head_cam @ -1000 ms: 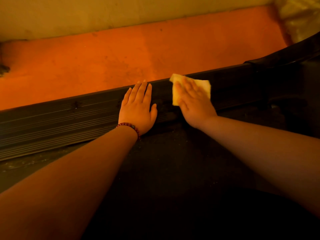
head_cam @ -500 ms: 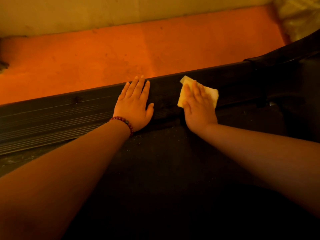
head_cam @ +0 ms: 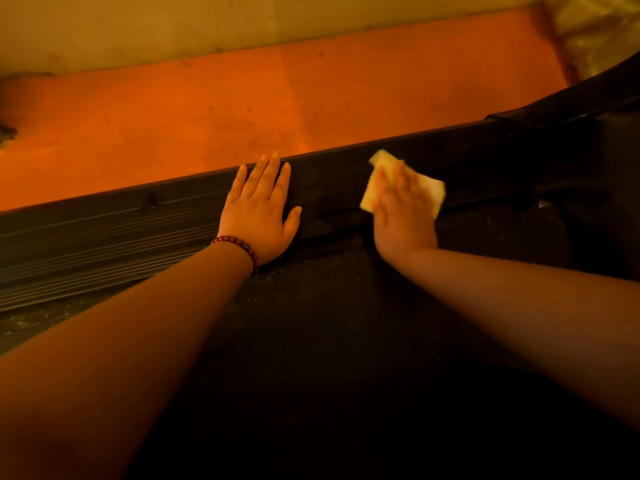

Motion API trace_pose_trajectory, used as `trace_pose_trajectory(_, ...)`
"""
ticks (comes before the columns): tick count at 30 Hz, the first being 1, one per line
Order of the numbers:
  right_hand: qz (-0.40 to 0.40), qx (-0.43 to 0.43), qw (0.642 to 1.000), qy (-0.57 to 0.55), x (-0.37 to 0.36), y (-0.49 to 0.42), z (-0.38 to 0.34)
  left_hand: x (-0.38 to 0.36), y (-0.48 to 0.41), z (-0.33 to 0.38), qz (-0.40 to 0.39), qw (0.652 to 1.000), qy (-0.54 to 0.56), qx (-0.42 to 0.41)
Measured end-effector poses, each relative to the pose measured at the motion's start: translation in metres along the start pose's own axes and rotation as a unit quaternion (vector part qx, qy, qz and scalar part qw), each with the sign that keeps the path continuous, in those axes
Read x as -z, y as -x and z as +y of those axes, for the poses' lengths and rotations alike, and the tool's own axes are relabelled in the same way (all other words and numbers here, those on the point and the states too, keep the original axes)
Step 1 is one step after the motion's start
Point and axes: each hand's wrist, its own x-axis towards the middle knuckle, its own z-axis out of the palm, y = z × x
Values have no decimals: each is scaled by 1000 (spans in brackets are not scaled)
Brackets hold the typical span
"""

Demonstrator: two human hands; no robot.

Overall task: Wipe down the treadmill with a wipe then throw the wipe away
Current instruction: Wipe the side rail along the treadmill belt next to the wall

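While the head view looks down over the dark treadmill belt (head_cam: pixel 329 323), the wiping step is plainly in hand: the right hand (head_cam: pixel 403 209) lies flat, fingers straight, pressing the pale folded wipe (head_cam: pixel 431 190) onto the ribbed side rail (head_cam: pixel 138 223). The left hand (head_cam: pixel 259 216), fingers spread and a bead bracelet (head_cam: pixel 242 247) at its wrist, rests flat on the same rail, apart from the wipe. The next move likely calls for sliding the wipe along the rail under even pressure; no bin shows yet.
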Motion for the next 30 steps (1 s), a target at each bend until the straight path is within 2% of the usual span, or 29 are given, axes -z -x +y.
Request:
trace_pose_trajectory(1,-6,-55,998,6,1,-1,0,0,0,0,0,1000,1,0)
trace_pose_trajectory(2,-4,-69,998,13,2,1,-4,0,0,0,0,1000,3,1)
trace_pose_trajectory(3,-1,-41,999,12,3,3,-11,0,0,0,2,1000,5,0)
trace_pose_trajectory(6,-43,137,989,16,-3,20,-35,0,-1,0,2,1000,3,1)
trace_pose_trajectory(8,-65,193,978,38,-6,26,-39,0,0,-1,-2,1000,4,1)
trace_pose_trajectory(9,-57,193,979,35,-4,25,-38,0,0,-1,-2,1000,7,-1)
trace_pose_trajectory(11,-34,135,990,12,-3,16,-33,1,-1,-2,-2,1000,11,-7)
trace_pose_trajectory(15,-12,-101,995,4,5,-7,-22,2,-1,-3,-8,1000,10,-10)
trace_pose_trajectory(17,-13,-139,990,0,7,-7,-28,4,-2,-6,-8,1000,13,-20)
trace_pose_trajectory(18,-13,-107,994,1,6,-2,-34,5,-3,-9,-6,999,14,-29)
trace_pose_trajectory(20,-24,23,999,19,2,12,-48,7,-3,-16,-7,999,4,-47)
trace_pose_trajectory(22,-67,131,988,49,-2,24,-57,8,0,-23,-9,999,-6,-49)
trace_pose_trajectory(24,-76,148,984,56,-2,19,-54,7,3,-27,-6,999,-3,-38)
trace_pose_trajectory(26,-57,86,994,37,1,5,-47,6,6,-29,-4,1000,2,-28)
trace_pose_trajectory(30,-34,-118,992,9,8,-21,-38,4,8,-28,-6,1000,7,-24)
